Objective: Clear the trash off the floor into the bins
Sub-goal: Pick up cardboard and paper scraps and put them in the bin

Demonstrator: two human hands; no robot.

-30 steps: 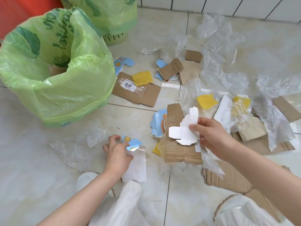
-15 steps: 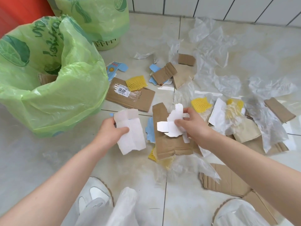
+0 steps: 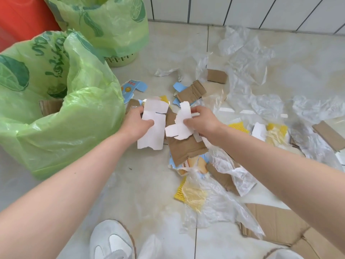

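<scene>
My left hand [image 3: 137,121] grips a white piece of flattened carton [image 3: 152,135], held above the floor just right of the near green-bagged bin [image 3: 56,113]. My right hand [image 3: 202,122] pinches a torn white carton piece [image 3: 180,126] together with a brown cardboard strip [image 3: 183,148], from which crumpled clear plastic and a blue-printed scrap hang. The two hands are close together, a little apart. Brown cardboard shows inside the near bin. A second green-bagged bin [image 3: 110,25] stands behind it.
Clear plastic film [image 3: 248,58], brown cardboard bits [image 3: 192,91], yellow foam netting [image 3: 239,127] and blue carton scraps [image 3: 133,86] litter the tiled floor to the right. A large cardboard sheet [image 3: 276,227] lies at lower right. My white shoe [image 3: 112,240] is below. A tiled wall runs behind.
Both hands have risen and come together near the bin. My left hand lifted the white carton piece off the floor; my right hand carried its white piece and cardboard leftward.
</scene>
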